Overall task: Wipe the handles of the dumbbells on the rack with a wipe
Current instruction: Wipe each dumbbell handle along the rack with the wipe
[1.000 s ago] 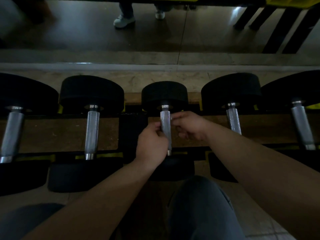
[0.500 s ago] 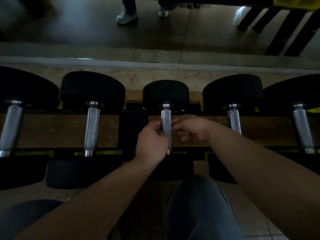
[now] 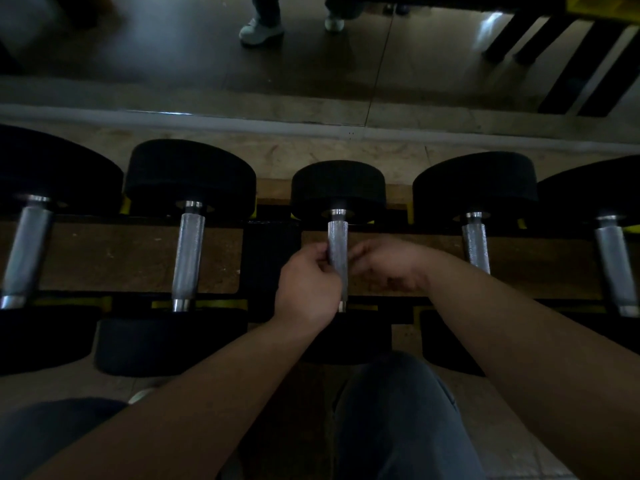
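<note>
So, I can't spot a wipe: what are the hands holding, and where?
The left hand grips the middle dumbbell's handle at its near half; fingers of the right hand meet its middle, grip unclear. No wipe shows.

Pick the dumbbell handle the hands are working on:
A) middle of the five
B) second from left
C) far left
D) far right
A: the left hand and right hand meet from either side at the middle handle, third of the five in view.
</note>
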